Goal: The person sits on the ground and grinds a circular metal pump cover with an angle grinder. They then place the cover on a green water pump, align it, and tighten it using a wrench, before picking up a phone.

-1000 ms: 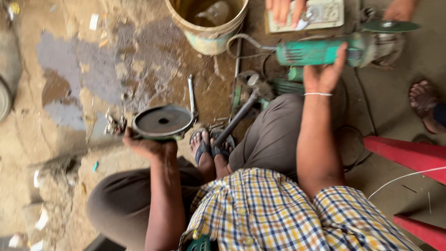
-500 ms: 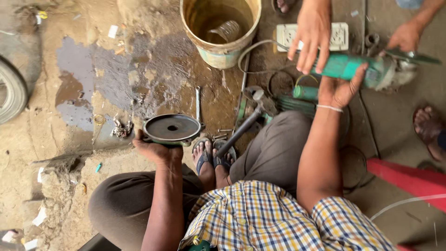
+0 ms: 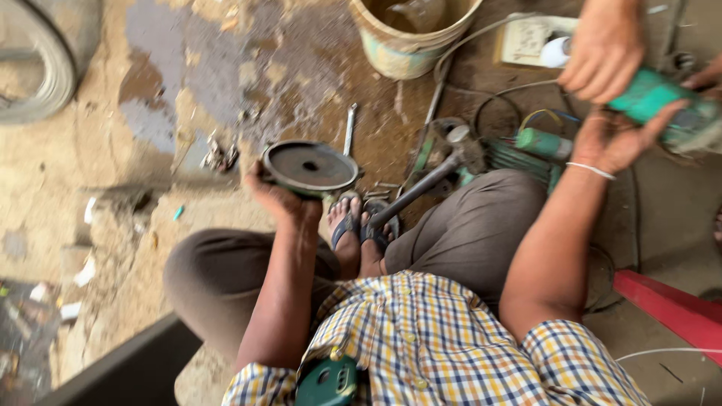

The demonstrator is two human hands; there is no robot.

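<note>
Disc point(image 3: 310, 167), dark metal, round with a centre hole, sits low over the dirt floor point(image 3: 135, 248) just ahead of the person's sandalled feet point(image 3: 359, 225). Left hand point(image 3: 280, 197) grips its near rim from below, fingers curled under, thumb at the edge. Right hand point(image 3: 618, 139) is raised to the far right, palm open and fingers spread, touching the underside of a green grinder point(image 3: 662, 101); it is not closed round it. Another person's hand point(image 3: 602, 49) rests on top of the same grinder; a further hand shows at the frame edge, too cropped to tell its hold. Hammer point(image 3: 421, 184) lies between the feet and the grinder, handle toward the feet. Wrench point(image 3: 349, 129) lies on the floor just beyond the disc. Bucket point(image 3: 410, 41) stands further off, beside a white socket board point(image 3: 530, 41). Green coiled cable point(image 3: 519, 154) lies near the person's right knee. Red bar point(image 3: 669, 308) lies at lower right. Motion blur affects the right side.
</note>
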